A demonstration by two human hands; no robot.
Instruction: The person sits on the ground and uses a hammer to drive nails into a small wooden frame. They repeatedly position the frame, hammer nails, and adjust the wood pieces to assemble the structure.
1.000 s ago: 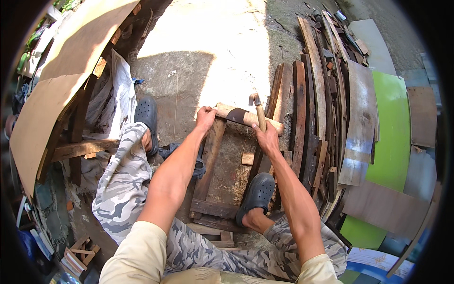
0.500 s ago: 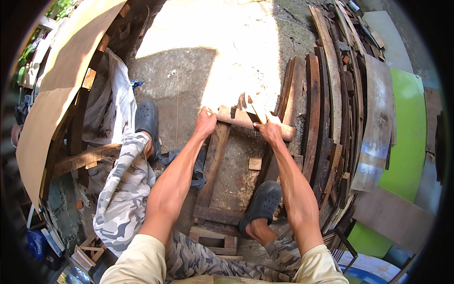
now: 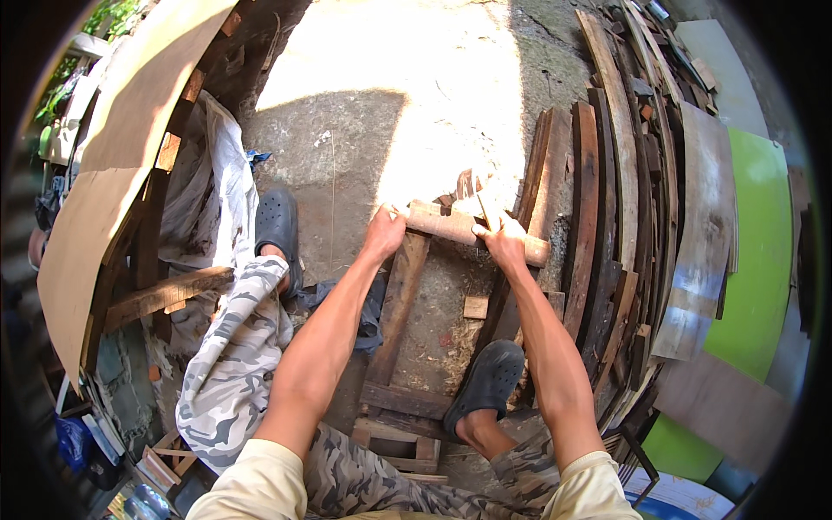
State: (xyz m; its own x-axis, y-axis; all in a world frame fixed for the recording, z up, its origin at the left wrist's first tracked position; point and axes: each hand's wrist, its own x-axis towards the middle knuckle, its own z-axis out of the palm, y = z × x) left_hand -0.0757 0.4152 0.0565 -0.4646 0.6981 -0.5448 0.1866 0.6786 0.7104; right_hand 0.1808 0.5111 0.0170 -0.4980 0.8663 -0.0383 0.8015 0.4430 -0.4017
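Observation:
A rounded wooden piece (image 3: 451,227) with dark notches near its left end lies crosswise over a rough wooden frame (image 3: 400,299) on the ground. My left hand (image 3: 386,232) is closed at the left end of this piece. My right hand (image 3: 504,243) is closed over its right part, with a pale, narrow stick-like thing (image 3: 490,211) rising from the fingers. Just beyond the hand, a brownish shape (image 3: 465,184) is washed out by glare, so I cannot tell whether it joins the stick.
Long planks (image 3: 620,147) are stacked on the right, beside a green panel (image 3: 758,251). A large tan sheet (image 3: 104,199) leans at left near white plastic sheeting (image 3: 227,165). A small wood block (image 3: 475,307) lies inside the frame, near my right shoe (image 3: 487,381).
The whole view has shifted slightly, with the scene now a little farther right and lower. Both hands keep nearly the same place on the wooden piece.

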